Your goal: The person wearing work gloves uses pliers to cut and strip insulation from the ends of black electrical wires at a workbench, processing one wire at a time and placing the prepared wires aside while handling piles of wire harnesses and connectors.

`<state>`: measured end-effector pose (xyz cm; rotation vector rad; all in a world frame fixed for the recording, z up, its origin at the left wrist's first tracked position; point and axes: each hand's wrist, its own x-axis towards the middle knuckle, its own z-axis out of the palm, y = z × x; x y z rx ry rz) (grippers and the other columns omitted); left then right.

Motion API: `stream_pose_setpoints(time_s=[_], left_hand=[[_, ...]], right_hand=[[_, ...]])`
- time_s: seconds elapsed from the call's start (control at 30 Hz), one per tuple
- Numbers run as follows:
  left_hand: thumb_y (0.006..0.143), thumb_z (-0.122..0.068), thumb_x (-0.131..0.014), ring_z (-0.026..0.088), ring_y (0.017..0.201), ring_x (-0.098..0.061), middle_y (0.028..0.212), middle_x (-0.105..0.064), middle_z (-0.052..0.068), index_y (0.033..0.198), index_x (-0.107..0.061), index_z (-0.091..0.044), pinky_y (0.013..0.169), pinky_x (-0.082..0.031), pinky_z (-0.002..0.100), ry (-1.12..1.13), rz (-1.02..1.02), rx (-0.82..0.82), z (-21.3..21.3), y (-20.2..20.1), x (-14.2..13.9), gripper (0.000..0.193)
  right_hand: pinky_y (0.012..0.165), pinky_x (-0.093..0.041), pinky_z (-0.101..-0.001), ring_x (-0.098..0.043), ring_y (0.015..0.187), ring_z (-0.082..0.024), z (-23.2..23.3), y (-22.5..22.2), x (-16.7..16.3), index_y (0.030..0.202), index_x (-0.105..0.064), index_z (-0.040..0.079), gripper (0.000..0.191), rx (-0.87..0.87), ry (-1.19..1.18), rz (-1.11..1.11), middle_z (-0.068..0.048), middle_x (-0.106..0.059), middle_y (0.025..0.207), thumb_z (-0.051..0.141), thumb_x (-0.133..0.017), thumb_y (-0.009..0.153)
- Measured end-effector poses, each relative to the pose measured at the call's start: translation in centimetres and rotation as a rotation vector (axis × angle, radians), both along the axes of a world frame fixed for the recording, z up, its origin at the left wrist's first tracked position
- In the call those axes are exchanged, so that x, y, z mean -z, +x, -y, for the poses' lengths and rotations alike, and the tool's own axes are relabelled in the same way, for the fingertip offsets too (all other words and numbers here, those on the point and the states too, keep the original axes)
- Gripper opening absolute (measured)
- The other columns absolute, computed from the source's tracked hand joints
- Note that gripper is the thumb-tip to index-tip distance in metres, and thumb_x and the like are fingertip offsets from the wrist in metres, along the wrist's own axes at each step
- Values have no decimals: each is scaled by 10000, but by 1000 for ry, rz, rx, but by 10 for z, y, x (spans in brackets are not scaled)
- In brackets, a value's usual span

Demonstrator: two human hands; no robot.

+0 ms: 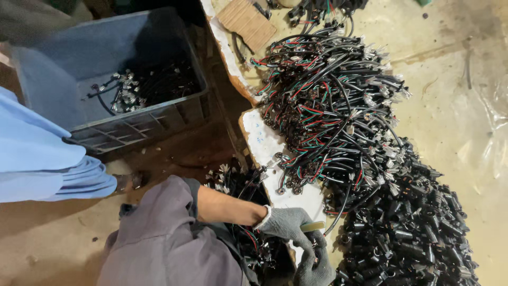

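My left hand, in a grey knit glove, reaches in from the lower left, past a grey sleeve and bare forearm. Its fingers are closed around a black cable and a short pale yellow-green piece. Just below it, at the frame's bottom edge, my gloved right hand is curled on the same black cable. Both hands sit over a white board, at the near edge of a big heap of black cables with red and green wires.
A heap of black cylindrical connectors lies on the right. At upper left, a grey plastic crate holds a few cables. A person in light blue clothing is at the left. More cables lie by my forearm.
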<state>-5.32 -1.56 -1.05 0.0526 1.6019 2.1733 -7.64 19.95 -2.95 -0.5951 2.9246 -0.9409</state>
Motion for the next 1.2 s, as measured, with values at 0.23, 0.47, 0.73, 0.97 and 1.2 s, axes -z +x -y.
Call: stream_pose_setpoints(time_s=[0.23, 0.47, 0.73, 0.97, 1.2], left_hand=[[809, -196, -814, 56, 693, -623, 840, -730, -26, 1191, -770, -104, 570, -503, 246, 47, -43, -23, -1, 1, -8, 395], [815, -186, -822, 97, 740, -679, 853, -770, 73, 1097, -783, -63, 671, -544, 284, -269, -182, -82, -3, 0, -11, 310], [764, -125, -784, 119, 812, -725, 909, -794, 75, 1024, -805, -84, 755, -568, 312, -242, -355, 0, -2, -23, -6, 264], [1013, -257, -689, 108, 723, -621, 826, -690, 20, 1003, -752, -32, 645, -480, 303, 143, -355, -547, 4, -50, -55, 234], [1013, -232, -708, 126, 770, -563, 815, -592, -7, 934, -617, -76, 665, -455, 341, 248, -401, -222, -57, 23, -40, 197]], right_hand=[[569, -527, -368, -662, 533, -250, -7, -2, 3, 851, -668, 111, 265, -42, 34, -175, -92, -647, 611, 361, -749, 819], [639, -567, -369, -720, 603, -260, -7, 3, -10, 1241, -716, 104, 611, -44, -53, -31, -113, -713, 720, 231, -740, 643], [572, -448, -322, -589, 632, -128, 9, -3, 13, 1300, -657, -14, 452, 8, -518, 366, -123, -639, 705, 172, -613, 891], [530, -502, -305, -629, 544, -136, -4, 4, -9, 822, -675, 1, 188, 21, -261, 123, -38, -673, 621, 176, -697, 885], [895, -533, -454, -670, 1000, -380, -8, 20, -17, 1137, -670, 11, 312, -441, -289, 9, -166, -696, 1079, 159, -685, 864]])
